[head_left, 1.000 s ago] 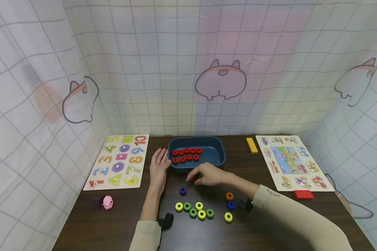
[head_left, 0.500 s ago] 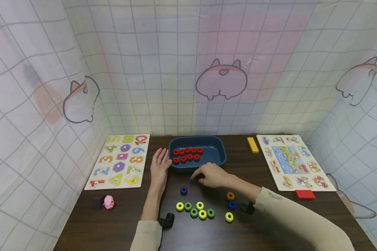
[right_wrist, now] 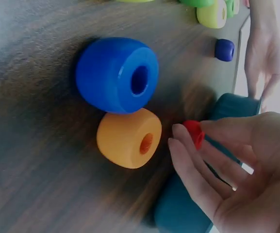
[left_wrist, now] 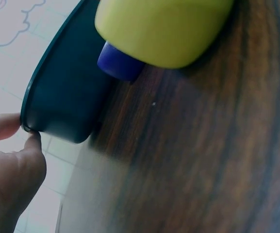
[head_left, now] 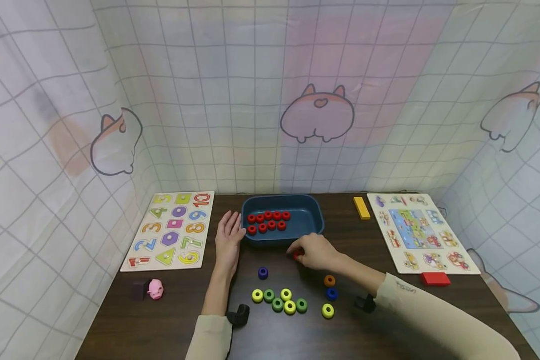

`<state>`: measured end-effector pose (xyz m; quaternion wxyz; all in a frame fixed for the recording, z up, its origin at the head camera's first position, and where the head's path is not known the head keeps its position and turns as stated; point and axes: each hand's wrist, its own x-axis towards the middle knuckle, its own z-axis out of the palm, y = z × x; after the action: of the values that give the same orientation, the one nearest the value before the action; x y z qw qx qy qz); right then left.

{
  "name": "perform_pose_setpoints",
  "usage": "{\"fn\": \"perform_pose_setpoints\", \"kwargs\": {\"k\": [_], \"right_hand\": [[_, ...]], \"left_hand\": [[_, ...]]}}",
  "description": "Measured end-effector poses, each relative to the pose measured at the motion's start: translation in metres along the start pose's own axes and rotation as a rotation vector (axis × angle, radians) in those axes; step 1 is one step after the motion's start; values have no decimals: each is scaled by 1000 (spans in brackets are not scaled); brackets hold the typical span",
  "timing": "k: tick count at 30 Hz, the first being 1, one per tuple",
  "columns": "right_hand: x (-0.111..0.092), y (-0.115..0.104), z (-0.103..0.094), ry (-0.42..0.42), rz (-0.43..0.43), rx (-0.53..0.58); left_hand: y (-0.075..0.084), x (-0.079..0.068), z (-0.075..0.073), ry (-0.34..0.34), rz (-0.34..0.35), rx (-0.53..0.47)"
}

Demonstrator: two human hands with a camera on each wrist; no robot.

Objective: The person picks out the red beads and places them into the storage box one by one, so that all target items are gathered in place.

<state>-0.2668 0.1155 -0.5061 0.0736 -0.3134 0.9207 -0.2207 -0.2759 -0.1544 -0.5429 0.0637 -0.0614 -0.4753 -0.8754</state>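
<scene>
My right hand (head_left: pixel 316 252) pinches a red bead (right_wrist: pixel 194 133) between thumb and fingers, just in front of the dark blue tray (head_left: pixel 312 235). My left hand (head_left: pixel 228 242) lies along the tray's left end with its fingers straight. In the left wrist view its thumb (left_wrist: pixel 34 145) touches the tray's corner near the rim. Several red beads (head_left: pixel 272 225) sit in two rows in the tray's left half. A dark blue bead (head_left: pixel 263 273) lies on the table between my hands. Near my right wrist are an orange bead (right_wrist: pixel 125 138) and a blue bead (right_wrist: pixel 103 77).
Yellow and green beads (head_left: pixel 277 305) lie in a cluster nearer me, with one yellow bead (head_left: pixel 328 311) apart. A number puzzle board (head_left: pixel 168 232) lies left, a picture puzzle board (head_left: pixel 423 235) right. A yellow block (head_left: pixel 362 208), red block (head_left: pixel 436 279) and pink pig toy (head_left: pixel 155 289) lie around.
My right hand has shifted right along the tray's front, and the red bead shows at its fingertips farther right than a second ago. My left hand keeps its place at the tray.
</scene>
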Motion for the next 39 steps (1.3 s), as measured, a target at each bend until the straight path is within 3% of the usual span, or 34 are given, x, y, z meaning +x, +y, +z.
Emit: {"fn": "perform_pose_setpoints", "kwargs": {"k": [3, 9, 12, 16, 20, 24, 32, 39], "right_hand": [[0, 5, -1, -49, 17, 113], [2, 8, -5, -225, 124, 515], [7, 6, -14, -267, 135, 626], [22, 3, -40, -273, 141, 718], [47, 12, -65, -192, 184, 765], [71, 30, -72, -110, 260, 767], [94, 56, -52, -89, 411, 608], [92, 59, -41, -71, 388, 552]], "left_hand": [[-1, 2, -1, 8, -3, -11], [0, 1, -5, 8, -4, -8], [0, 0, -6, 13, -9, -1], [0, 0, -7, 14, -4, -3], [0, 0, -7, 10, 5, -21], [-1, 1, -4, 14, -2, -31], [-7, 1, 5, 5, -16, -25], [-12, 0, 12, 3, -13, -25]]}}
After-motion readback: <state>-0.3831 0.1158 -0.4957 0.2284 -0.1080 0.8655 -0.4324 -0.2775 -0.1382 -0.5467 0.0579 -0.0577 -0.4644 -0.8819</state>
